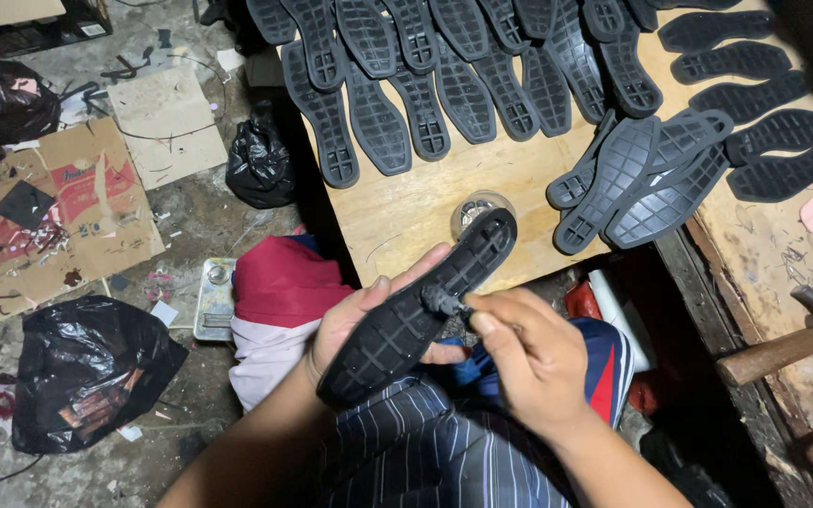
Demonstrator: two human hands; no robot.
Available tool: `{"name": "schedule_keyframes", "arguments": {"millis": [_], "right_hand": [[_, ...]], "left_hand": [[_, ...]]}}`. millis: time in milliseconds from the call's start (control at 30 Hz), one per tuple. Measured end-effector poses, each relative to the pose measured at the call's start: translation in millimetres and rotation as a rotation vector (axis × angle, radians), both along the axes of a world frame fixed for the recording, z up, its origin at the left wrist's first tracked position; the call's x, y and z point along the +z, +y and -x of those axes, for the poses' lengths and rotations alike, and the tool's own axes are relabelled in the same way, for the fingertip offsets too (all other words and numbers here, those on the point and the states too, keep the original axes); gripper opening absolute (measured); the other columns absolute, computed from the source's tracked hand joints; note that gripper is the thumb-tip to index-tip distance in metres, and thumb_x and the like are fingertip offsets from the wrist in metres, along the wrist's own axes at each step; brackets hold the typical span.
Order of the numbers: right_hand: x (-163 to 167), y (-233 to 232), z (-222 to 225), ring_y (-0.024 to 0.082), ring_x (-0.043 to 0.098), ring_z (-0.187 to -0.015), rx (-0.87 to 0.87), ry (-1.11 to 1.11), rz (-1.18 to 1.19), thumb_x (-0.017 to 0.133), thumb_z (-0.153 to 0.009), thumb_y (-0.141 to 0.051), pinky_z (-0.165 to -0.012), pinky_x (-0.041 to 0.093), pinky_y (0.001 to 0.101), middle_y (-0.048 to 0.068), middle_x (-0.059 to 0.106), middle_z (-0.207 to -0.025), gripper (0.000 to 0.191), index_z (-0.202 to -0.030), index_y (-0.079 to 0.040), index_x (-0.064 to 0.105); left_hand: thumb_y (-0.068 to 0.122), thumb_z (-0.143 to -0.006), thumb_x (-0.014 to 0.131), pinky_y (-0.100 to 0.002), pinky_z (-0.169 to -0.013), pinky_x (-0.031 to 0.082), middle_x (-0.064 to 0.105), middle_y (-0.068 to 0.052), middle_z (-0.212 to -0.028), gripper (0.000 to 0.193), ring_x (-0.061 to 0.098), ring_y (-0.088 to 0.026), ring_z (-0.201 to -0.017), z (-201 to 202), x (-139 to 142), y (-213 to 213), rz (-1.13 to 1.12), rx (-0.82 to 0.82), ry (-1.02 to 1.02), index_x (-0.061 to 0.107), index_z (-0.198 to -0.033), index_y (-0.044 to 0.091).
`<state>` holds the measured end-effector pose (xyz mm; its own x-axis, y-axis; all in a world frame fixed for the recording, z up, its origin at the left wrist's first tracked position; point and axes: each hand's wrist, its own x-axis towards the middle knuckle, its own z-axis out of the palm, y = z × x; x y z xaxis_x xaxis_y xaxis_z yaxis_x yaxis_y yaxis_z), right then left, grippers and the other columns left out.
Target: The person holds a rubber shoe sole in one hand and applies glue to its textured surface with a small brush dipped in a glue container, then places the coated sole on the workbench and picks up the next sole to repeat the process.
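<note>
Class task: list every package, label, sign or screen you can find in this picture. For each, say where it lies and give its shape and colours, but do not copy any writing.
Printed carton: flattened on the floor, left; brown cardboard with red and white print.
Plain cardboard sheet: floor, upper left; brown, roughly square.
Box: top left corner; brown, cut off by the frame.
No signs or screens in view.

Both hands close together above the lap, left (355,320) cupped palm-up, right (529,362) fingers pinched.
</note>
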<state>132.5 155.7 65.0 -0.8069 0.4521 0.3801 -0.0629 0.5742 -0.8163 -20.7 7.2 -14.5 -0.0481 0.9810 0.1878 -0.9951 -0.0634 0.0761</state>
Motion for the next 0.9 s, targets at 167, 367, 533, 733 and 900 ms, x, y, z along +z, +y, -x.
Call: {"name": "schedule_keyframes", "arguments": {"millis": [167,367,533,733,900], "right_hand": [[-22.9,19.4,-6.4,0.012,0.064,-0.08,-0.361,-0.07,0.217,0.063,-0.103,-0.013,-0.074,0.052,0.0246,0.007,0.071,-0.092,0.02,-0.11,0.004,0.073],[-24.6,32.0,-15.2,0.011,0.06,-0.081,-0.36,-0.03,0.079,0.064,-0.104,-0.011,-0.073,0.05,0.0255,0.008,0.069,-0.093,0.02,-0.115,0.004,0.073],[-8.8,13.8,-5.8,0.014,0.064,-0.078,-0.27,-0.054,0.122,0.063,-0.102,-0.009,-0.072,0.053,0.0268,0.009,0.07,-0.091,0.014,-0.106,0.001,0.072],[-10.4,-12.4,4.0,0.022,0.071,-0.088,0.061,-0.011,-0.04,0.065,-0.099,-0.009,-0.081,0.056,0.0326,0.012,0.072,-0.097,0.012,-0.103,0.0,0.071],[-11.0,-9.4,4.1,0.023,0.07,-0.082,-0.032,-0.055,-0.098,0.064,-0.098,-0.008,-0.076,0.055,0.0324,0.012,0.072,-0.094,0.011,-0.102,0.0,0.071]], "left_hand": [[0.032,-0.112,0.047,-0.075,-0.116,0.034,0.027,-0.016,-0.172,0.08,0.045,-0.031,-0.149,2.4,-12.5,-2.4,-0.068,-0.047,-0.191,0.003,-0.175,0.012],[0.024,-0.11,0.051,-0.075,-0.115,0.034,0.027,-0.019,-0.173,0.083,0.049,-0.033,-0.144,11.1,-18.4,-8.5,-0.157,-0.11,-0.21,0.003,-0.176,0.009],[0.023,-0.102,0.049,-0.071,-0.121,0.029,0.026,-0.012,-0.172,0.081,0.037,-0.029,-0.155,8.4,-7.2,-2.9,-0.035,-0.075,-0.126,0.007,-0.169,0.008],[0.028,-0.109,0.041,-0.043,-0.13,0.025,0.028,-0.013,-0.174,0.07,0.036,-0.024,-0.155,-0.7,1.9,18.7,0.142,0.185,0.06,0.017,-0.171,0.007],[0.028,-0.113,0.041,-0.052,-0.127,0.029,0.034,-0.01,-0.168,0.064,0.044,-0.028,-0.147,0.7,5.2,31.5,-0.035,0.128,-0.051,0.017,-0.171,0.015]]}}
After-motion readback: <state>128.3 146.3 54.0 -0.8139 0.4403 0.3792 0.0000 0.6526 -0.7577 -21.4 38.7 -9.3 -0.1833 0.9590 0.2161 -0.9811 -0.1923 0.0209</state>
